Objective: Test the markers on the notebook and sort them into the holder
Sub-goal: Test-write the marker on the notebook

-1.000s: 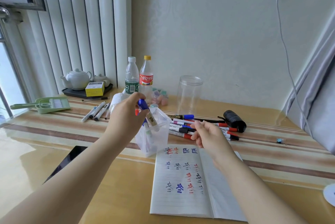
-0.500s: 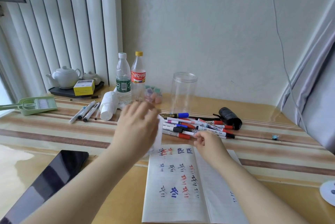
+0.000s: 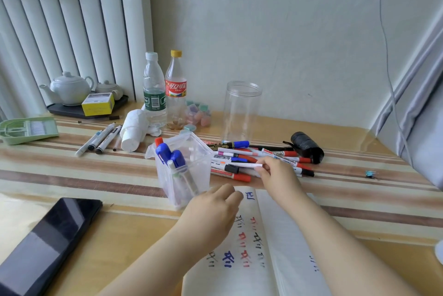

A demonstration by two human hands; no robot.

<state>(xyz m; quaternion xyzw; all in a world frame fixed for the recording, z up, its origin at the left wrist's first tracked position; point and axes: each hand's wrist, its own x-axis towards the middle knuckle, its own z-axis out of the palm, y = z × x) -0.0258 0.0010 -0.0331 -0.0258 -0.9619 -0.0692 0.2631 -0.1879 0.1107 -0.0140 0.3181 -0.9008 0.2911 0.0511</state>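
A clear plastic holder (image 3: 191,151) stands on the table with several markers in it, their blue and red caps (image 3: 167,151) sticking up. Right of it lies a pile of markers (image 3: 242,151) with red, blue and black caps. My right hand (image 3: 278,175) pinches the end of a white marker (image 3: 242,165) at the pile's near edge. My left hand (image 3: 211,211) hovers with loosely curled fingers just in front of the holder, holding nothing, over the open notebook (image 3: 275,259). The notebook's left page carries red, blue and black test marks.
A black tablet (image 3: 48,235) lies at the near left. Behind the holder stand two bottles (image 3: 165,94), a clear jar (image 3: 242,111), a crumpled tissue (image 3: 134,130) and several pens (image 3: 100,137). A black roll (image 3: 306,147) sits right of the pile; a teapot tray at far left.
My left hand has left the holder and dropped back toward the notebook; the blue-capped marker now stands in the holder. My right hand has taken hold of a white marker from the pile.
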